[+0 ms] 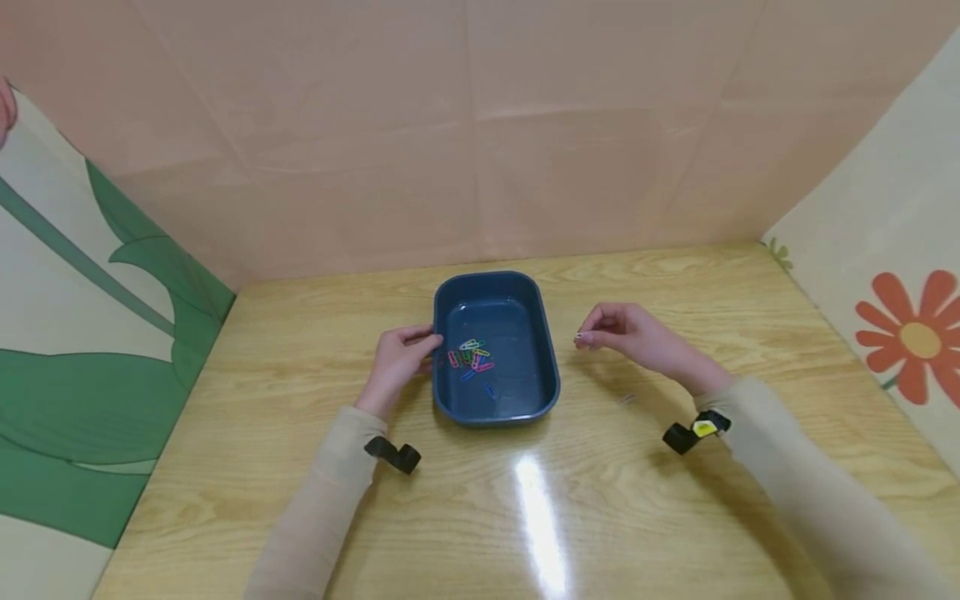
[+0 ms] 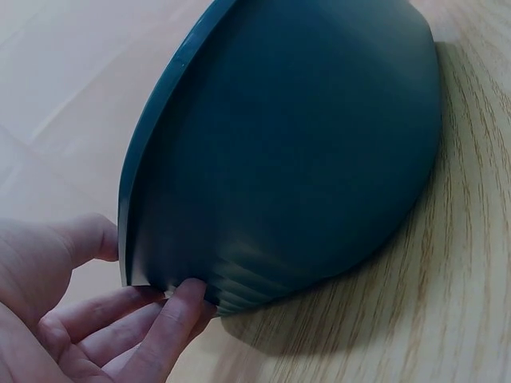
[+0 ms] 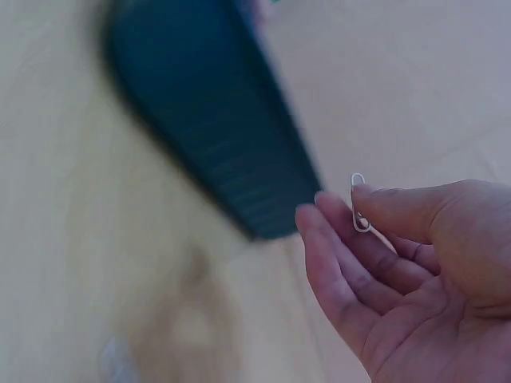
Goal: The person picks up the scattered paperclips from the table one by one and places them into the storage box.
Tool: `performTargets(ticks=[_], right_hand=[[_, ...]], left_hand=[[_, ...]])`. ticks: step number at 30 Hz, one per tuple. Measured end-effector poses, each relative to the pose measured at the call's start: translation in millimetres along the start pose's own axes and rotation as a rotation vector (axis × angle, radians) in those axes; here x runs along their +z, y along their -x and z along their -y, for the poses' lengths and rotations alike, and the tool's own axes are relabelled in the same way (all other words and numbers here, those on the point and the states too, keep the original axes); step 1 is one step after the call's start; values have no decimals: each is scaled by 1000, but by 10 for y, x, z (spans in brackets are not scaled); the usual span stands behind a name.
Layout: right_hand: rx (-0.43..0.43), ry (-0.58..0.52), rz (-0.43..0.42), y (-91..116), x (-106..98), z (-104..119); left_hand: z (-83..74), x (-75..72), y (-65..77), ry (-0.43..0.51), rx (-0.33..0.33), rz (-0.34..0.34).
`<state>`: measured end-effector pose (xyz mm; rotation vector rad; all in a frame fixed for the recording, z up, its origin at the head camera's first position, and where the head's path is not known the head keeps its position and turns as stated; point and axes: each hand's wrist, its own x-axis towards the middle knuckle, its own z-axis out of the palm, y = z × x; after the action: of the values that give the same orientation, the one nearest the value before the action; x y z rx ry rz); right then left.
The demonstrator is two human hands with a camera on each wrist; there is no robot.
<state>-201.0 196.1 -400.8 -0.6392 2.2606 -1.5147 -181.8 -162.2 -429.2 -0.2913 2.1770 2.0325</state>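
Note:
A dark blue plastic tray (image 1: 551,367) stands on the table, with several coloured paper clips (image 1: 471,357) in a loose pile on the left of its floor. My left hand (image 1: 397,364) grips the tray's left side. In the left wrist view, the thumb is at the rim and the fingers (image 2: 164,327) touch the outer wall. To the right of the tray, my right hand (image 1: 630,335) is raised, pinching a white paper clip (image 3: 358,203) between thumb and fingers. Below that hand a pale paper clip (image 1: 628,399) lies on the wood.
The wood-grain table (image 1: 300,517) reaches back to a pink cloth wall (image 1: 360,150). A panel with green leaf shapes (image 1: 67,417) borders the left, and one with a red flower (image 1: 918,340) the right. Both wrists carry small black cameras.

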Motion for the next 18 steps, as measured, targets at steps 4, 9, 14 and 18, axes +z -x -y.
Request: performTargets(ticks=[4, 9, 14, 18], right_hand=[[24, -135, 4, -147, 55, 157], [72, -199, -1, -345, 198, 286], [134, -219, 11, -576, 363, 446], [152, -183, -8, -769, 469, 565]], left_hand=[[-1, 5, -7, -2, 2, -2], [-17, 9, 6, -8, -12, -4], [-29, 6, 17, -8, -14, 1], [-34, 0, 19, -11, -12, 7]])
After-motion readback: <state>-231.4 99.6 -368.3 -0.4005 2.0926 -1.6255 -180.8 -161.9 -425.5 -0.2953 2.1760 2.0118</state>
